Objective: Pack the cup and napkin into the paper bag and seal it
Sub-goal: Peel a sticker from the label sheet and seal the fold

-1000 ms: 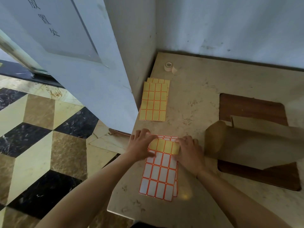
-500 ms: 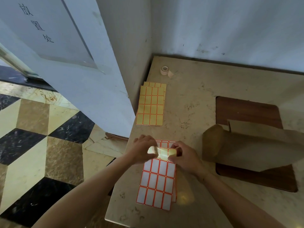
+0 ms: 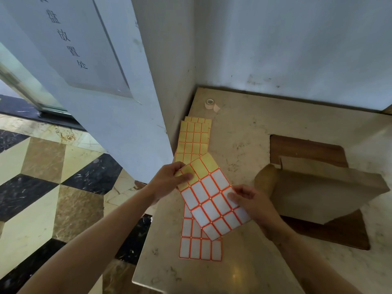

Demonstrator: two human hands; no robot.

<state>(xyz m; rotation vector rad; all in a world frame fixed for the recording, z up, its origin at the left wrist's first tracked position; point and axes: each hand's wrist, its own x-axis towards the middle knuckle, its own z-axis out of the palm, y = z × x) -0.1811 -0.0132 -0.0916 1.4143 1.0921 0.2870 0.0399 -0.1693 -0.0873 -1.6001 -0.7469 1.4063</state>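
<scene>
Head view: I count one bag [image 3: 318, 194], one tape roll [image 3: 210, 102] and three label sheets: both my hands pinch one sheet [image 3: 214, 196], left hand [image 3: 169, 181] at its yellow corner, right hand [image 3: 252, 201] at its edge; bag lies at 3 o'clock, just beside it

Two bare forearms reach in from the lower edge of the head view, with no sleeve, watch, bracelet or ring showing on either. The left hand [image 3: 169, 181] is gloveless, its thumb broad with a short, unpainted nail. The right hand [image 3: 252, 203] is likewise uncovered, its knuckles and short, plain nails visible. Both wrists are slim and unmarked as far as the picture shows.
</scene>
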